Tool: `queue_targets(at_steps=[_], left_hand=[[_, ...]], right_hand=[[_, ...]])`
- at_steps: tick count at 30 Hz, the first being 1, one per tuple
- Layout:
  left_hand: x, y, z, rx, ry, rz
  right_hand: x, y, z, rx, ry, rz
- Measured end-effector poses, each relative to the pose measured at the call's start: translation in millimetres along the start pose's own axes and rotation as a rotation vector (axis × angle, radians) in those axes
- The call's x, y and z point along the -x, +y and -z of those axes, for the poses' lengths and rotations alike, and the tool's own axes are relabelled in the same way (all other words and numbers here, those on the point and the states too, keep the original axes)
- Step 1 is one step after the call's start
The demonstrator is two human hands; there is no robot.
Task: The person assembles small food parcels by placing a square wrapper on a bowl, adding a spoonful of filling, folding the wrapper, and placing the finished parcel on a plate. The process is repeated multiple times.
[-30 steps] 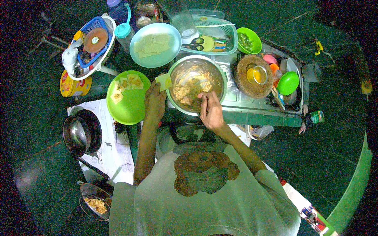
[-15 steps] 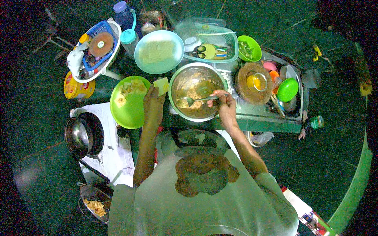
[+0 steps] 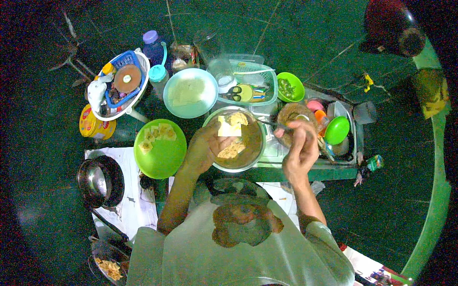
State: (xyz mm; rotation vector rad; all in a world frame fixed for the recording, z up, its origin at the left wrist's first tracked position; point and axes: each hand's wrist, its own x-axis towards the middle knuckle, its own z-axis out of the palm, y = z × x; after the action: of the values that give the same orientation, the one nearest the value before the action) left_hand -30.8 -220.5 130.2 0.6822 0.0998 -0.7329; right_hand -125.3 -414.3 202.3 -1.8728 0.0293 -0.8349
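Note:
My left hand (image 3: 205,147) holds a pale square wrapper (image 3: 229,128) on its fingers, above a steel mixing bowl (image 3: 258,155). Light-brown minced filling (image 3: 231,149) lies in the bowl, partly behind that hand. In my right hand (image 3: 303,148) is the dark handle of a spoon (image 3: 268,123), pinched between the fingers and pointing left over the bowl's rim. The spoon's head lies near the wrapper and a pale lump of filling, too blurred to separate. Left of the bowl, a green plate (image 3: 162,159) carries several filled wrappers (image 3: 157,132) along its upper part.
A pale blue plate (image 3: 207,88) with stacked wrappers stands beyond the bowl, beside a teal basket (image 3: 267,78). At right are a small green bowl (image 3: 296,88), a round brown board (image 3: 287,114) and a dish tray (image 3: 354,148). A dark pan (image 3: 98,178) sits at left.
My left hand has brought the wrapper right, from beside the green plate to above the bowl. My right hand has lifted the spoon out of the bowl and moved right. The view has shifted slightly.

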Motion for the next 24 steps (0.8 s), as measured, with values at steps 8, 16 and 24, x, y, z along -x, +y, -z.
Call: queue_targets(at_steps=[8,16,24], left_hand=[[-6.4,-2.8,-4.4,0.059,-0.147,0.003],[-6.9,-11.1,3.6,-0.581,-0.227,-0.253],[-10.4,-8.9,-6.1,-0.300,-0.220,-0.071]], right_hand=[[19.7,-11.7,10.7,0.348,-0.192,0.414],[21.6,-10.0,9.3,0.316,-0.174,0.431],[19.9,-14.7,11.9,0.312,-0.130,0.351]])
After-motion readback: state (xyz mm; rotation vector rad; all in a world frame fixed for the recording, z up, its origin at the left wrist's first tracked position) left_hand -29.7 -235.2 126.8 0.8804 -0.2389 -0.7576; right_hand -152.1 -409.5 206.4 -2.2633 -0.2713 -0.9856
